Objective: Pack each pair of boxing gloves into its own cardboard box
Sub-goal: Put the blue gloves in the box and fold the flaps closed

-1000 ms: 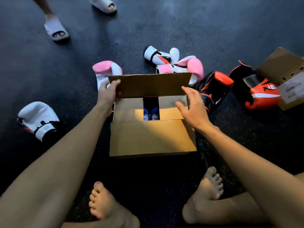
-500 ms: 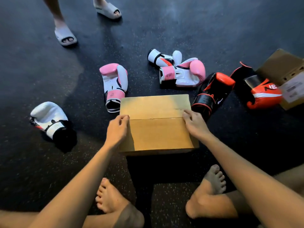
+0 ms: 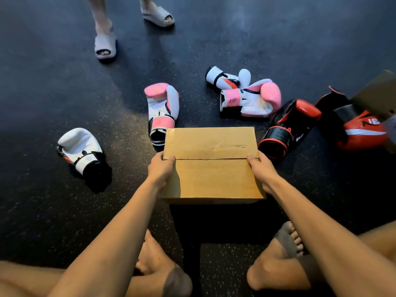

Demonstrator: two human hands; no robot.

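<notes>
On a dark gym floor, a closed cardboard box (image 3: 211, 166) sits between the person's feet, its long axis left to right. The left hand (image 3: 161, 168) and right hand (image 3: 260, 168) clasp its opposite ends, fingers curled over the top seam. Its contents are hidden; loose gloves (image 3: 161, 110) lie beyond.

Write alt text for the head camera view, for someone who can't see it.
Two bare hands, left hand and right hand, grip the sides of a closed cardboard box on a dark floor. Six loose boxing gloves lie around it, including a pink-and-white glove.
</notes>
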